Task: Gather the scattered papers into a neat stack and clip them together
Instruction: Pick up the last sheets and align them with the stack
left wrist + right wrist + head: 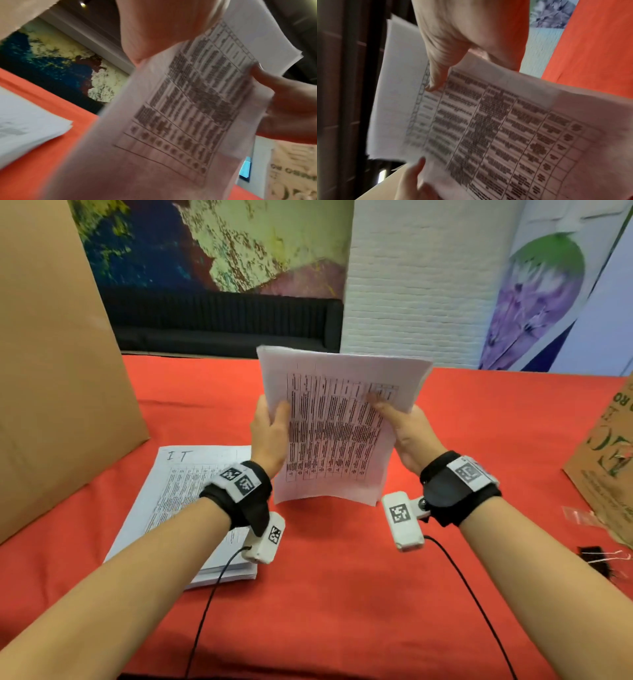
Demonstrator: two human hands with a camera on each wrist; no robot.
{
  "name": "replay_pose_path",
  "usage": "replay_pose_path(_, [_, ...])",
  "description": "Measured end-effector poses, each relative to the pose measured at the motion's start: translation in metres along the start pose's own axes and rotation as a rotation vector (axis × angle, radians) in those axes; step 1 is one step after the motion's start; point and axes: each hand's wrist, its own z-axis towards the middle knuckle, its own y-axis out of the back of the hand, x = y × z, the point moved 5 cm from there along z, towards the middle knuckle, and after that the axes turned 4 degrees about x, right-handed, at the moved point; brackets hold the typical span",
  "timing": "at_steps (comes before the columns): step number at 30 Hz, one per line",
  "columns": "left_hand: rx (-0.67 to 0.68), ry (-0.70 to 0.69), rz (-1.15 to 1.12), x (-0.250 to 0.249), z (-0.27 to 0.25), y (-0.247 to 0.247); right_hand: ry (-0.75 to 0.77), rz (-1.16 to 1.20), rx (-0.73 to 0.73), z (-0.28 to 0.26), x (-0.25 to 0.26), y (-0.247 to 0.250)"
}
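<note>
Red cloth is covering the surface (pixel 335 594). Both hands, left hand (pixel 270 433) and right hand (pixel 407 436), are pinching the papers (pixel 339 422) upright above its middle. Tapping the bottom edge down would likely square them; clip (pixel 596 556) is lying near the right edge.

Paper stack (pixel 185 508) left, binder clip (pixel 603 558) right; bare cloth (pixel 335 577) between.

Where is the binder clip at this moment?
In the head view the binder clip lies on the red tablecloth at the far right edge, just in front of the printed paper bag and right of the right hand's forearm, untouched.
</note>
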Motion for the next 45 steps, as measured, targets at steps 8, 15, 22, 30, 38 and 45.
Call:
replay_pose_path(8, [-0.127,-0.036,0.037,-0.016,0.010,0.015,-0.016,-0.012,-0.030,0.000,-0.001,-0.003])
replay_pose_path(15, [-0.166,0.161,0.066,0.031,-0.017,0.011,-0.292,0.050,0.069,-0.027,-0.073,-0.021])
replay_pose_path(22, [-0.190,0.216,0.287,0.016,0.029,0.092,-0.224,-0.218,-0.020,0.007,-0.067,-0.070])
replay_pose_path(30, [-0.068,0.635,0.739,0.084,-0.017,0.229,-0.598,-0.542,0.467,-0.028,-0.153,-0.173])
replay_pose_path(38, [0.035,0.903,0.683,0.102,-0.053,0.242,-0.686,-0.966,0.619,-0.051,-0.176,-0.182])
replay_pose_path(45, [-0.006,0.403,0.515,0.067,-0.050,0.209,-0.758,-0.375,0.374,-0.045,-0.170,-0.125])
